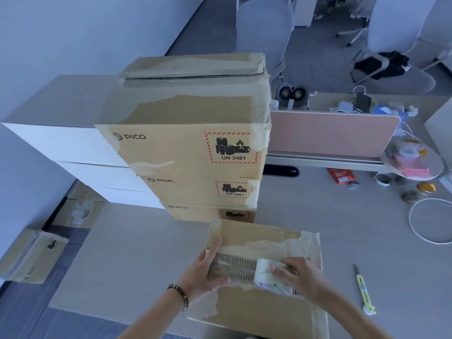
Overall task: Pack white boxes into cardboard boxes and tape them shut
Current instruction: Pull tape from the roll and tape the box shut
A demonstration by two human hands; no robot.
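Head view, only angle I've got. Cardboard box (264, 277) sits at the lower centre of the frame on the bench (137, 260), flaps down, top face scarred with torn old tape and ripped liner. Left hand (204, 272) lies with fingers fairly straight, pressing the free end of the tape strip (232, 266) onto the lid. Right hand (297, 275) is curled over the tape roll (266, 271), gripping it just right of the strip; the roll touches the lid.

Handling guess: roll is light and rigid, best held through or over the core as now. Strip is thin, sticky, will wrinkle or fold on itself if tension drops. Box looks stiff enough but the flaps probably give under pressure, so press near the seam, not mid-flap. Torn surface likely bonds poorly; rub it down hard.

Stack of PICO cartons (186, 148) stands just behind, centre frame, battery labels on the front, probably heavy-ish; lift from the bottom edges. White boxes (73, 143) are stacked to its left, touching it. Utility knife (364, 289) lies lower right on the bench, well apart from the right hand, for the cut.
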